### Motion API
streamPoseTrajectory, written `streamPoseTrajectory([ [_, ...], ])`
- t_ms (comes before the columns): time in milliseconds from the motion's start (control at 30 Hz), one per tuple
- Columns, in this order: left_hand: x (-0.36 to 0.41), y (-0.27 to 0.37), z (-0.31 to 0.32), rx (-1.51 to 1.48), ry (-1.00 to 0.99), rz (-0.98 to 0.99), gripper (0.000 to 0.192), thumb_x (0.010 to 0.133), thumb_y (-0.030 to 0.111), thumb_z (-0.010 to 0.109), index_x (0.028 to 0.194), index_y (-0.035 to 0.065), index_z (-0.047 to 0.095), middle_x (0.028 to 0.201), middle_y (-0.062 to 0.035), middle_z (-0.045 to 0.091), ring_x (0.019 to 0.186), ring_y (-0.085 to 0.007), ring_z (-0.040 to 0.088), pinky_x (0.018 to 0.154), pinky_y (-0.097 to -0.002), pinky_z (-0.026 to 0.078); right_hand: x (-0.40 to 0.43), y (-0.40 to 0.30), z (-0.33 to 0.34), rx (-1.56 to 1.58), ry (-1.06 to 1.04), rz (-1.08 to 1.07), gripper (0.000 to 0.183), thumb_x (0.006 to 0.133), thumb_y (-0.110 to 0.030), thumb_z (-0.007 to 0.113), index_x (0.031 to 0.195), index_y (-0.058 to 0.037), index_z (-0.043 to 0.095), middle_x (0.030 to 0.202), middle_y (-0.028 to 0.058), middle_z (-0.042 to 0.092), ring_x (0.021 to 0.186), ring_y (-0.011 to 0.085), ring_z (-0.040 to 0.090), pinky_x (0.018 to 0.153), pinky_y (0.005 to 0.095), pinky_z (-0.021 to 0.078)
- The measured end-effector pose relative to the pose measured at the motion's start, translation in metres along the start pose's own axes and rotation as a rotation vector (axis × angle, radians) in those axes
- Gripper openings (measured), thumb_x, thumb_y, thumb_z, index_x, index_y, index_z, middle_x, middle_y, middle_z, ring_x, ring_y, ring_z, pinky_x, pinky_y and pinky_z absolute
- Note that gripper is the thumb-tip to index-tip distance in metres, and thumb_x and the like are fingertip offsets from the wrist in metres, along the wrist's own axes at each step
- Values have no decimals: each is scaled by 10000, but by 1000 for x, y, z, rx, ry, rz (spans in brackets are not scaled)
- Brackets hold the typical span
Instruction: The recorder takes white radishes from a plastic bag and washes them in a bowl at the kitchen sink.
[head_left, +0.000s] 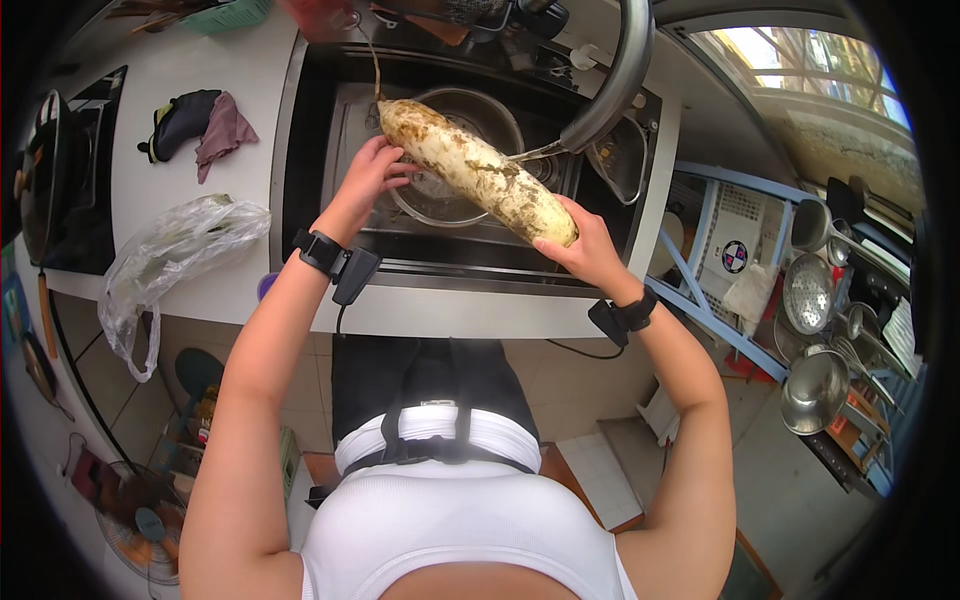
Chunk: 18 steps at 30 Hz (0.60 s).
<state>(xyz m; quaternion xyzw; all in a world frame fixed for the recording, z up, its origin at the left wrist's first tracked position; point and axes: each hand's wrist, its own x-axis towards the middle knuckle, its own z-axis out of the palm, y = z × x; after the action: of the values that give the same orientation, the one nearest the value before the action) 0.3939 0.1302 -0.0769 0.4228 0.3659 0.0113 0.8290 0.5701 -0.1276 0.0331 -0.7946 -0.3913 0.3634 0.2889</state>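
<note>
A long white daikon radish (480, 169), smeared with brown soil, is held slantwise over the kitchen sink (346, 161). My right hand (589, 244) grips its blunt lower end, thumb on top. At the other end, where a thin root tail extends, my left hand (379, 176) is beside the radish with its fingers apart; whether the fingertips touch it, I cannot tell. From the curved metal faucet (611, 82), a stream of water (536, 152) reaches the radish's side. Beneath the radish, a round stainless steel basin (489, 106) sits in the sink, partly hidden.
On the counter (225, 64) to the left lie a crumpled clear plastic bag (184, 240), a dark cloth item (184, 124) and a mauve cloth (223, 135). A strainer basket (621, 161) occupies the sink's right corner. Ladles and a skimmer (808, 294) hang at right.
</note>
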Motion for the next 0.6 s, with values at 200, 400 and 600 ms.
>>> streamPoseTrajectory([
  [200, 4, 3, -15, -19, 4, 1, 487, 961, 225, 491, 1372, 3, 355, 1250, -105, 553, 1086, -200, 602, 881, -310, 478, 20, -1, 7, -45, -11, -18, 603, 742, -276, 753, 1211, 32, 532, 995, 209, 667, 906, 327, 672, 798, 350, 517],
  [400, 13, -1, -28, 15, -32, -19, 501, 959, 212, 488, 1393, 16, 331, 1281, -98, 537, 1099, -191, 597, 886, -308, 477, 40, 0, 17, -84, -21, -58, 558, 763, -241, 755, 1204, 23, 538, 1007, 164, 675, 899, 251, 676, 812, 320, 515],
  [600, 11, -6, -19, 110, -22, -60, 620, 955, 200, 473, 1473, 15, 187, 1357, -100, 480, 1126, -201, 587, 879, -298, 476, 44, 10, 27, -38, 12, -40, 554, 768, -251, 757, 1204, 19, 549, 1008, 153, 679, 898, 231, 672, 812, 317, 515],
])
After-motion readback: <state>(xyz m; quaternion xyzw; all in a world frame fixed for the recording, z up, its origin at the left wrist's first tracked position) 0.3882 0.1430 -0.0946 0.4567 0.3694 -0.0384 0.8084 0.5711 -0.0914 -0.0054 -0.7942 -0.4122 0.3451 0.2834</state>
